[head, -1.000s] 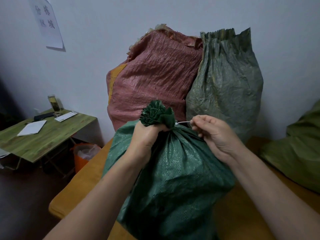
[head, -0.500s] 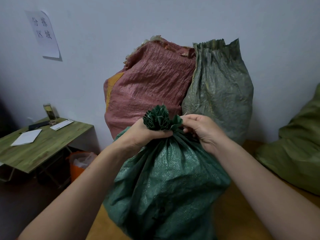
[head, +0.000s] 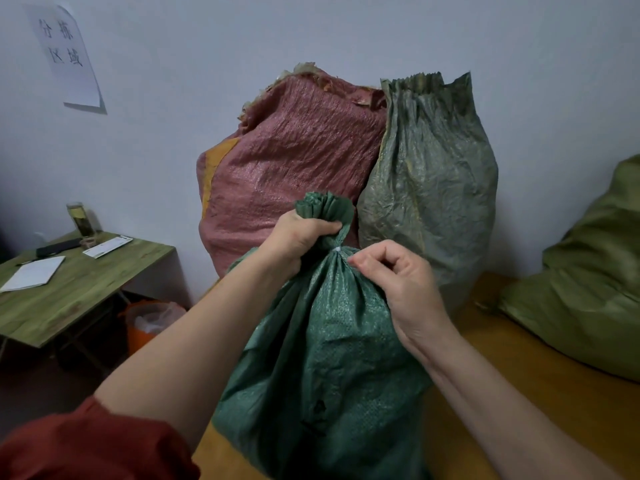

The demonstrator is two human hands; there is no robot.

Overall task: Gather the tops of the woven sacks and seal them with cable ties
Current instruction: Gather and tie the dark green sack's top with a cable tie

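Left hand [head: 298, 237] grips the gathered neck of the dark green sack [head: 332, 341], which stands on the wooden bench [head: 519, 393]. Right hand [head: 394, 275], fingers curled, sits just beside the white cable tie [head: 337, 249], its hold unclear. The paper sign [head: 69, 57] on the far wall reads 分拣区域.

Wooden bench [head: 519, 341] bears woven sacks [head: 329, 341]
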